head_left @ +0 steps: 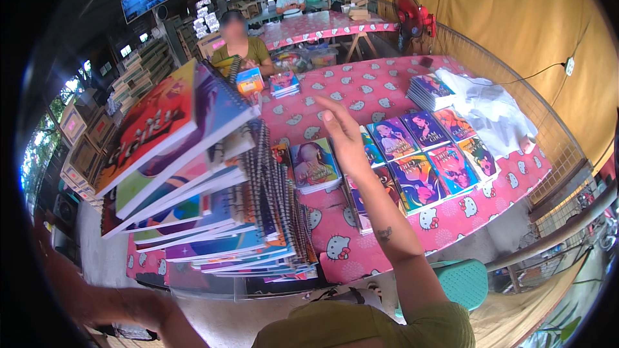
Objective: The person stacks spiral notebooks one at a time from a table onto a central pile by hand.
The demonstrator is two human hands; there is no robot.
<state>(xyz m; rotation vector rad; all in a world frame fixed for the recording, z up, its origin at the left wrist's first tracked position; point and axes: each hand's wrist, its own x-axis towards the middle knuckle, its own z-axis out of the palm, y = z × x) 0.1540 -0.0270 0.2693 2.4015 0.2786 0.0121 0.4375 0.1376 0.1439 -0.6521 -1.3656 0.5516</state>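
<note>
A tall, leaning stack of spiral notebooks (258, 219) with colourful illustrated covers rises at the left, close to me. Its uppermost notebooks, the top one with a red-orange cover (155, 119), fan out and tilt. My right hand (345, 140) is raised over the table with its fingers stretched out, holding nothing. It is between a short pile of notebooks (314, 164) and rows of laid-out notebooks (422, 177). My left forearm (122, 304) reaches out at the lower left; the hand there is lost in the dark rim, its fingers not readable.
The table wears a pink patterned cover (342, 245). A notebook pile (431, 93) and white plastic sheet (487, 113) lie far right. Across the table sits a person (248, 48) near a small yellow-orange box (249, 81). A green stool (461, 283) and red fan (412, 16) stand nearby.
</note>
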